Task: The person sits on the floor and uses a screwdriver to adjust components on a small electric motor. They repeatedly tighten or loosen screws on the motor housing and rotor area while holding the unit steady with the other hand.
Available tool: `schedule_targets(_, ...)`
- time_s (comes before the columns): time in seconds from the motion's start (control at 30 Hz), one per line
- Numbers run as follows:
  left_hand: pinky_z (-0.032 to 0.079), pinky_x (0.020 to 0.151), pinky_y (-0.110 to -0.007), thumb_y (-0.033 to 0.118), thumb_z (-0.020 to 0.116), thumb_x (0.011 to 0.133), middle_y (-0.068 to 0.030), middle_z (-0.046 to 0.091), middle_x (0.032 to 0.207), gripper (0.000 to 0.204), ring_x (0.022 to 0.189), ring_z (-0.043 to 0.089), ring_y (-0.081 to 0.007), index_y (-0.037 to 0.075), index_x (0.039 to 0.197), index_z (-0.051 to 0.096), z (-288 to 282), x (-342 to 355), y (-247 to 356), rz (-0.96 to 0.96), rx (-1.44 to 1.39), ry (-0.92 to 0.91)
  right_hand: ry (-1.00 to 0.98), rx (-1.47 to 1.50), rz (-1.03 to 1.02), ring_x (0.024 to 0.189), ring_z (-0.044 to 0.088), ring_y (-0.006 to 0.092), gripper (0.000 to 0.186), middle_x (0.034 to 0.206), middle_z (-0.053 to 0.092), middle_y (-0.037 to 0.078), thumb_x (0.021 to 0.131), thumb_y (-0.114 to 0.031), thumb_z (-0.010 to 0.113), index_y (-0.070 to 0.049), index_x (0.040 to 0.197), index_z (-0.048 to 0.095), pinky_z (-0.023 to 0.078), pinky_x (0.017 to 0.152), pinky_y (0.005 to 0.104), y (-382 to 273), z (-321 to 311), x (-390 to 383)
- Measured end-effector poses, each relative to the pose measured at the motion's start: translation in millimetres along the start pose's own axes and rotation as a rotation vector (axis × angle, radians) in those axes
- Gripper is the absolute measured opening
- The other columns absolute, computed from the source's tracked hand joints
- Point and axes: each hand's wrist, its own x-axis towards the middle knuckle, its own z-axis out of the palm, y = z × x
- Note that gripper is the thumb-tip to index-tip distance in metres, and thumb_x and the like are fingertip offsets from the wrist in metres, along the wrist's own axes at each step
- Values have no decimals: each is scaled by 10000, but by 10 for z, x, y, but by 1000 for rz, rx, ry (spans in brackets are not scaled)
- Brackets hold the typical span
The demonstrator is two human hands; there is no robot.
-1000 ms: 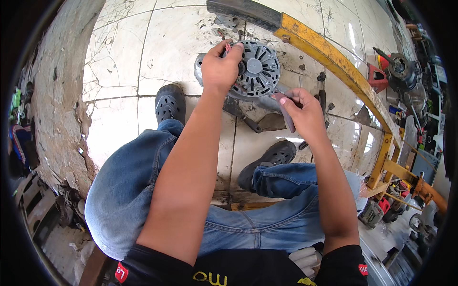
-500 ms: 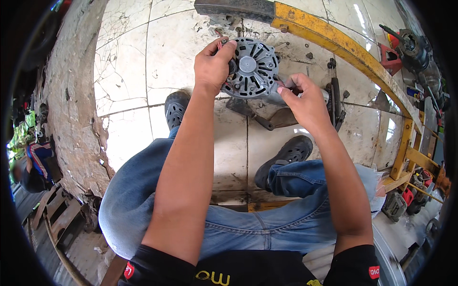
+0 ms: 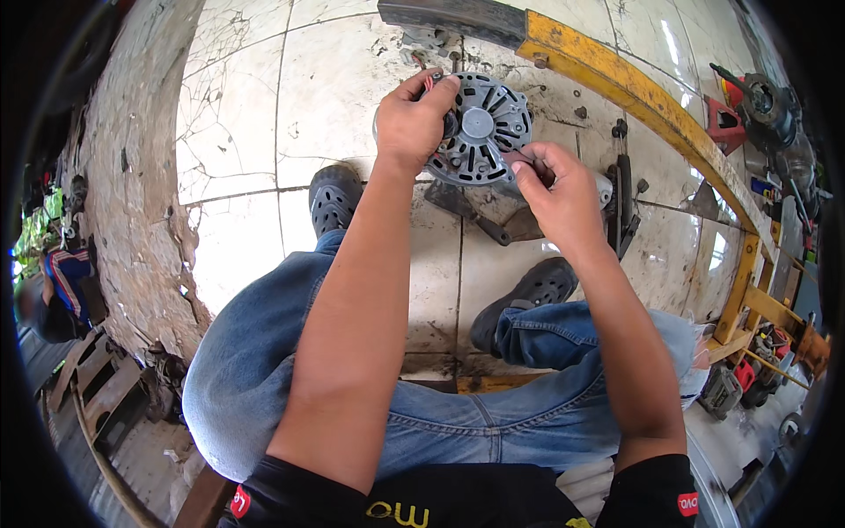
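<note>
A round, vented grey alternator housing (image 3: 478, 123) is up above the tiled floor, its slotted face and central hub towards me. My left hand (image 3: 412, 121) is closed round its left edge, thumb on top. Reddish wires show beside that thumb. At the lower right rim, by a small lug, the fingers of my right hand (image 3: 556, 185) are bent in a pinch; what lies between the fingertips is partly hidden. A flat-bladed tool with a dark handle (image 3: 491, 231) lies on the floor just below the housing.
A yellow steel frame (image 3: 634, 84) curves across the far right. Inside it lie a dark rod-shaped tool (image 3: 624, 198) and scattered small parts. A red stand (image 3: 724, 128) and machine parts (image 3: 766, 106) stand beyond. At far left, a person (image 3: 62, 295) is beside rough ground.
The housing and my left hand have shifted a little to the right in the picture, partly with the view itself. My right fingers have bent further in at the rim.
</note>
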Motion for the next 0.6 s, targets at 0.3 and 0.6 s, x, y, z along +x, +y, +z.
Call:
schedule_targets(0.3,515,893,-297,405,778,817,-133,750,1054,606,963,681,-188,-21,1241,698,-2,2,-19,0,21,-3,59,-256,-358,701,623,303,249,837,641,121,854,-110,756,-45,1087,692,504,646,395,156,67,-104)
schedule_targets(0.6,507,954,-321,429,763,810,-191,735,1137,629,1054,688,-250,-9,1254,694,9,0,-15,1,85,18,34,-509,-496,738,595,317,416,811,543,109,812,-62,726,-128,1222,709,473,633,433,75,184,-255)
